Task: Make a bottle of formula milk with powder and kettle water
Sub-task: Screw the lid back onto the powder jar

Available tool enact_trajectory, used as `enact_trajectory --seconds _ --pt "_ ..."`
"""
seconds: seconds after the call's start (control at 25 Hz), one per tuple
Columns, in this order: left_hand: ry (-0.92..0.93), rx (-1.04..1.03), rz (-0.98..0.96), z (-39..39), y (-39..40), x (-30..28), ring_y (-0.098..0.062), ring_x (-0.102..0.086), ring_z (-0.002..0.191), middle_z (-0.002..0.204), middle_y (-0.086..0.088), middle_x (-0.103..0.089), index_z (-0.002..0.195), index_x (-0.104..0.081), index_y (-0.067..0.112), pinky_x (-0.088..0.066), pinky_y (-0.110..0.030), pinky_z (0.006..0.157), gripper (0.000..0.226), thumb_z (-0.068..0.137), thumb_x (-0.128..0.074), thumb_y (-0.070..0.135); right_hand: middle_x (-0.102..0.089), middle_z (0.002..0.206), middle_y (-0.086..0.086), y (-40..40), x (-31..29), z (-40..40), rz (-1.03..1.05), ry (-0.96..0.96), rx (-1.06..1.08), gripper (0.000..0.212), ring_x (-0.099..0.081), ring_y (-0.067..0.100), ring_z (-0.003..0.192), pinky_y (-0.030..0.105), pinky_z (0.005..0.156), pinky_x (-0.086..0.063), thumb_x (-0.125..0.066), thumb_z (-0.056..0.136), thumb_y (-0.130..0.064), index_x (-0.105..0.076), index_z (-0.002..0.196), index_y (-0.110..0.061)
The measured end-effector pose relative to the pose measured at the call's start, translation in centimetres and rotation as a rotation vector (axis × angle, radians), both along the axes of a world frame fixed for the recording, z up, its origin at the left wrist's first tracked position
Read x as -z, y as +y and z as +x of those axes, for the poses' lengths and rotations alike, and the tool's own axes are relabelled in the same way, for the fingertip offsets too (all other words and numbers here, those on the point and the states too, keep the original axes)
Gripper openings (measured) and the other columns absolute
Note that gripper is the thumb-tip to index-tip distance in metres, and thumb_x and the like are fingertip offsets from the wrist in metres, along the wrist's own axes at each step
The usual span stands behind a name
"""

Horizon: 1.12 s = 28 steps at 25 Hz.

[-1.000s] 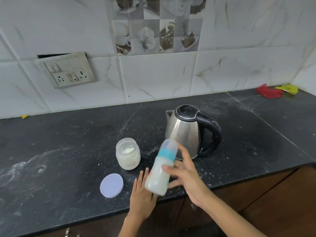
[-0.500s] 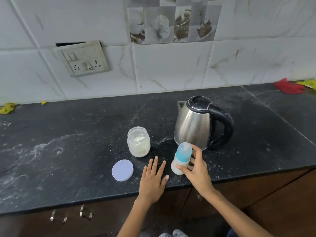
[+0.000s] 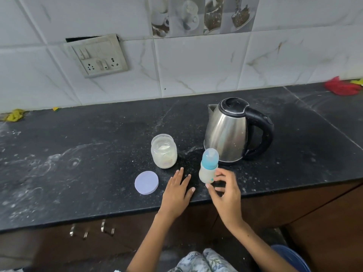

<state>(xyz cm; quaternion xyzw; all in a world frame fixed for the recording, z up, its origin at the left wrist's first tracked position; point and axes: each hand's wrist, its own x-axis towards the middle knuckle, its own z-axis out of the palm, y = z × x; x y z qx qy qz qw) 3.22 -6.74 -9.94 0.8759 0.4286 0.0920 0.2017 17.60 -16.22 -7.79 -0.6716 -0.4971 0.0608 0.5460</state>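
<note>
The dark desk [image 3: 78, 173] fills the frame's middle. The kettle [image 3: 225, 132] stands right of centre, the open powder jar [image 3: 164, 151] at centre. The bottle [image 3: 208, 166] stands upright before the kettle. The left hand [image 3: 176, 193] lies flat, empty; the right hand [image 3: 225, 193] has its fingers [image 3: 220, 178] loosely spread beside the bottle, contact unclear. The lid [image 3: 146, 182] lies lower centre.

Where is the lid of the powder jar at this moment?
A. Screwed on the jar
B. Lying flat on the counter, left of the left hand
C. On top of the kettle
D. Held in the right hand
B: the round lid lies flat on the counter, left of the left hand, and the powder jar stands open.
</note>
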Motion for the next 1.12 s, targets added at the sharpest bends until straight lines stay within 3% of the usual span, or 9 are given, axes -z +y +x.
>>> enact_trajectory --seconds 0.2,0.4,0.56,0.64,0.72,0.8,0.88,1.0,1.12 --pt "-0.203 -0.214 0.196 -4.7 0.5 -1.6 -0.03 -0.039 0.135 0.149 -0.012 -0.04 0.132 -0.052 0.012 -0.036 -0.04 0.108 0.047 0.091 -0.06 0.033 -0.059 0.11 0.0 2.0 -0.6 -4.2 -0.057 -0.087 -0.224 0.033 -0.063 0.008 0.089 0.026 0.066 -0.058 -0.073 0.081 -0.002 -0.062 0.111 -0.01" --pt "0.063 -0.474 0.083 -8.6 2.9 -1.5 -0.028 -0.036 0.135 0.151 -0.01 -0.036 0.141 -0.039 0.018 -0.028 -0.04 0.109 0.082 0.074 -0.071 0.054 -0.057 0.112 -0.003 4.8 -1.0 -5.7 -0.084 -0.102 -0.313 0.026 -0.062 0.006 0.09 0.025 0.067 -0.057 -0.07 0.084 -0.006 -0.062 0.107 -0.013" --pt "0.104 -0.494 0.071 -8.5 3.7 -2.6 -0.025 -0.048 0.123 0.136 -0.004 -0.052 0.14 -0.038 0.02 -0.032 -0.036 0.103 0.088 0.07 -0.071 0.06 -0.056 0.116 -0.002 6.3 -0.9 -6.0 -0.222 -0.092 -0.318 0.028 -0.061 0.007 0.096 0.031 0.071 -0.058 -0.07 0.087 -0.016 -0.061 0.113 -0.014" --pt "-0.163 -0.435 0.056 -8.2 3.2 -3.7 -0.018 -0.054 0.117 0.129 0.001 -0.058 0.135 -0.041 0.024 -0.04 -0.033 0.099 0.085 0.067 -0.071 0.064 -0.057 0.122 -0.001 6.9 -1.4 -6.3 -0.303 0.047 -0.319 0.033 -0.06 0.008 0.103 0.031 0.079 -0.058 -0.066 0.091 -0.025 -0.056 0.121 -0.016" --pt "-0.499 -0.321 -0.019 -7.7 2.4 -5.1 -0.003 -0.056 0.111 0.121 0.016 -0.06 0.129 -0.039 0.041 -0.045 -0.017 0.09 0.074 0.067 -0.071 0.066 -0.057 0.127 -0.002 7.6 -2.7 -6.4 -0.419 0.33 -0.407 0.039 -0.061 0.008 0.108 0.029 0.089 -0.055 -0.057 0.095 -0.036 -0.047 0.131 -0.022" --pt "-0.653 -0.244 -0.08 -6.9 1.9 -6.2 0.002 -0.054 0.114 0.121 0.022 -0.059 0.13 -0.035 0.044 -0.044 -0.011 0.091 0.074 0.069 -0.073 0.062 -0.056 0.127 -0.005 8.1 -4.2 -6.5 -0.495 0.657 -0.549 0.042 -0.061 0.007 0.108 0.024 0.086 -0.056 -0.047 0.097 -0.048 -0.042 0.134 -0.03" --pt "-0.717 -0.223 -0.107 -6.2 2.2 -6.9 0.002 -0.052 0.119 0.126 0.023 -0.057 0.135 -0.033 0.042 -0.042 -0.012 0.095 0.079 0.07 -0.075 0.057 -0.056 0.126 -0.006 8.6 -5.3 -6.2 -0.472 0.78 -0.585 0.048 -0.061 0.006 0.11 0.022 0.081 -0.056 -0.048 0.091 -0.057 -0.046 0.133 -0.033" --pt "-0.757 -0.253 -0.092 -6.0 3.4 -6.9 0.008 -0.043 0.125 0.135 0.023 -0.05 0.139 -0.029 0.043 -0.032 -0.005 0.099 0.095 0.06 -0.077 0.065 -0.061 0.122 -0.005 9.5 -6.6 -5.8 -0.322 0.594 -0.401 0.057 -0.06 0.002 0.107 0.019 0.084 -0.05 -0.068 0.079 -0.055 -0.048 0.128 -0.033" --pt "-0.681 -0.437 -0.087 -5.7 5.4 -6.2 -0.002 -0.037 0.13 0.142 0.016 -0.043 0.141 -0.028 0.036 -0.032 -0.024 0.107 0.111 0.049 -0.075 0.074 -0.051 0.127 -0.005 11.9 -7.6 -4.7 -0.261 0.188 -0.176 0.071 -0.052 0.01 0.112 0.027 0.091 -0.047 -0.08 0.073 -0.043 -0.046 0.132 -0.025"
